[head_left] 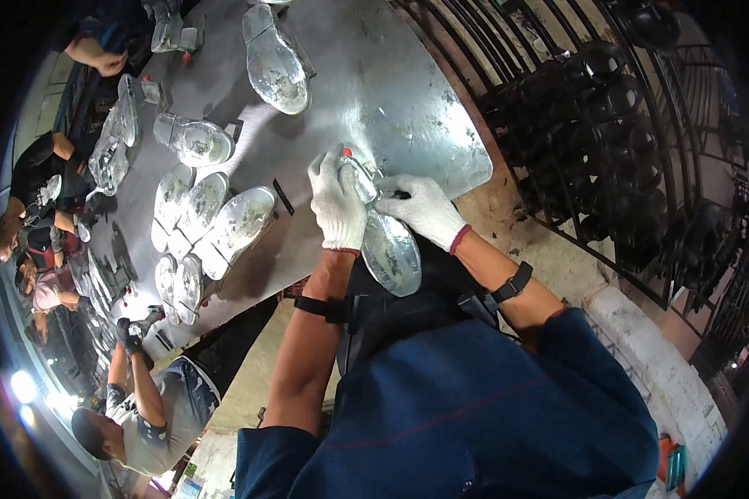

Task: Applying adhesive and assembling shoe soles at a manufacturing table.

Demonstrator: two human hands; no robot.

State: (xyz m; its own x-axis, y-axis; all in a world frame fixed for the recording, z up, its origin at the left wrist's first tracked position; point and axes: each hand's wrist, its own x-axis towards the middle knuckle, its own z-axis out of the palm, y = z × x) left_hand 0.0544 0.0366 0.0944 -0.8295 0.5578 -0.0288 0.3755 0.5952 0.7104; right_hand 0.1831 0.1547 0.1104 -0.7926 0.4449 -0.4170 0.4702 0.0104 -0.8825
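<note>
A shiny, silvery sole-shaped piece slants from the table's near edge toward my lap. My left hand, in a white knitted glove, is closed around a small silvery block at the piece's far end. A red knob shows by its fingertips. From the other side my right hand, also gloved in white, has its fingers curled onto the upper end of the sole-shaped piece. The glove partly hides where the block and the piece meet.
On the metal table, several more sole-shaped pieces lie to the left, and another farther back. A dark flat bar is nearby. Black items fill a rack at right. Co-workers, one in a light shirt, work along the left.
</note>
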